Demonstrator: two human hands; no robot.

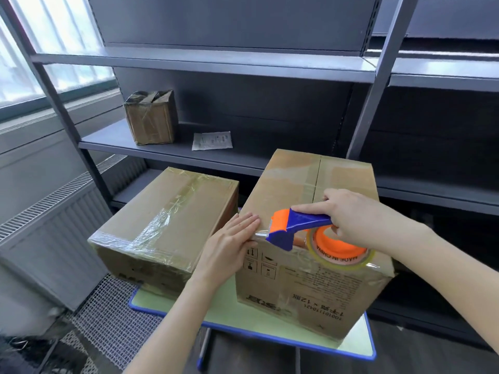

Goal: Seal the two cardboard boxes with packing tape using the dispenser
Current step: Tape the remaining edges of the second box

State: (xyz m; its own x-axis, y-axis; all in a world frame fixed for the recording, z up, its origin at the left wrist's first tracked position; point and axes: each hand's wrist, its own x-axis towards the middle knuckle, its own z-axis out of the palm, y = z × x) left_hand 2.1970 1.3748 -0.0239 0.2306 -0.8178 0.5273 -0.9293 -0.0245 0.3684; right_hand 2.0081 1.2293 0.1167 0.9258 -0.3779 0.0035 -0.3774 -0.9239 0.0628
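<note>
I see matte cardboard, crinkled glossy tape (pixel 158 228) on left box (pixel 145 203) | blue-orange plastic dispenser (pixel 294 228) at right box (pixel 297 290) near top edge, long axis left-right, cutter pointing left | right hand (pixel 353 215) grasps its handle | left hand (pixel 229 245) flat, pressing edge

Two cardboard boxes stand on a small table (pixel 361 344), the left box (pixel 167 222) just beside the right box (pixel 305 287). The tape dispenser (pixel 297 225) lies on top of the right box, along its near edge, and the right hand (pixel 359 214) grips its handle. The left hand (pixel 229 244) rests flat on that box's near left corner, just left of the dispenser. Behind the table stands a shelf unit (pixel 189 155). On one shelf sit a small box (pixel 151 117) and, to its right, a flat packet (pixel 212 140). A radiator (pixel 54 238) lines the left wall.
</note>
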